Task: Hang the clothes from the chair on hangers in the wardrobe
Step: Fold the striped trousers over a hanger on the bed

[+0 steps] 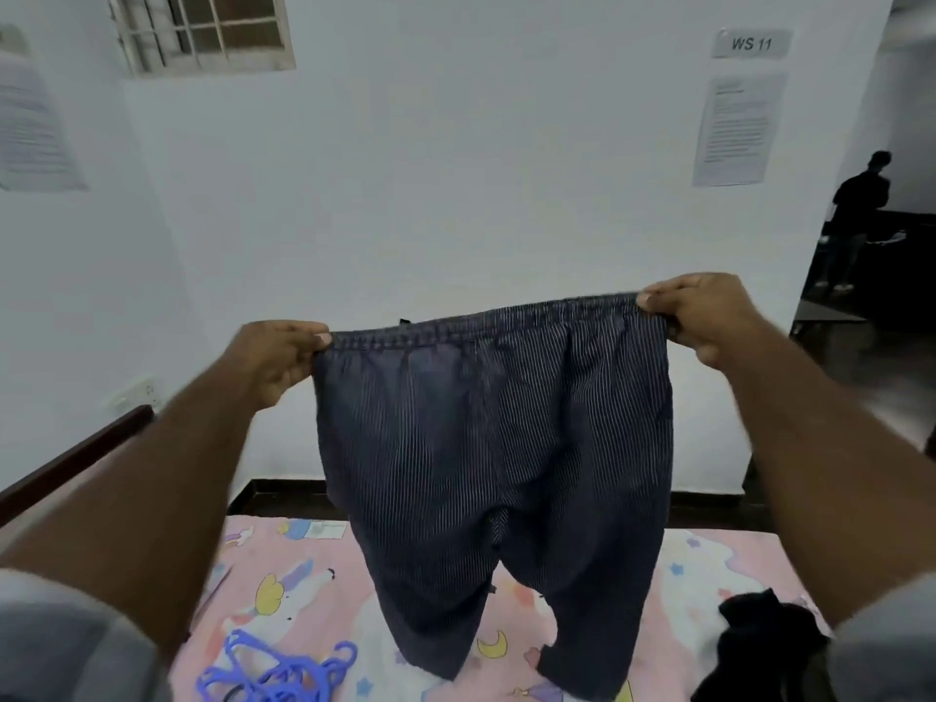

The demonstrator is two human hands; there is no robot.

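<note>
Dark blue pinstriped trousers [494,448] hang in the air in front of me, stretched flat by the elastic waistband. My left hand [276,357] pinches the waistband's left end. My right hand [701,311] pinches its right end, slightly higher. The two legs dangle down to just above a bed with a pink cartoon-print sheet [314,590]. A pile of blue plastic hangers [276,673] lies on the sheet at the lower left. A black garment [759,646] lies crumpled on the bed at the lower right. No chair or wardrobe is in view.
A white wall stands behind the bed, with a barred window [202,30] at the top left and papers [737,129] under a "WS 11" sign. A dark wooden bed frame edge [76,461] runs along the left. A person [856,220] stands in a dark doorway at far right.
</note>
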